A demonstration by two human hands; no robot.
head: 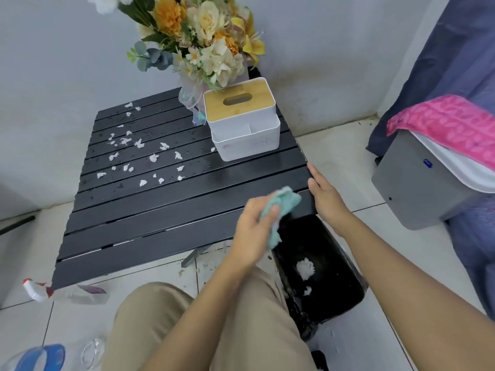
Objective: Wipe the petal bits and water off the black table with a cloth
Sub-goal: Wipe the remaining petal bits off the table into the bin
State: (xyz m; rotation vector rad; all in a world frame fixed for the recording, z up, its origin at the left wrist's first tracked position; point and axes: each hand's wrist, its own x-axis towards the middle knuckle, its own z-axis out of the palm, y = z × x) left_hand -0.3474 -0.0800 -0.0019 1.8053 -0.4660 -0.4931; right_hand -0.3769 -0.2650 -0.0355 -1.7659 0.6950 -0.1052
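A black slatted table point(150, 218) stands in front of me. Several white petal bits point(139, 156) and water drops lie across its far left half. My left hand point(254, 231) grips a crumpled teal cloth point(278, 207) at the table's near right corner, above a black bin point(318, 269). My right hand point(325, 194) rests flat against the table's right edge, fingers straight. White petal clumps point(305, 267) lie inside the bin.
A white tissue box with a wooden lid point(241, 119) and a flower bouquet point(203, 41) stand at the table's far right. A spray bottle point(34, 289) lies on the tiled floor at the left. A grey container with a pink cloth point(428, 178) stands at the right.
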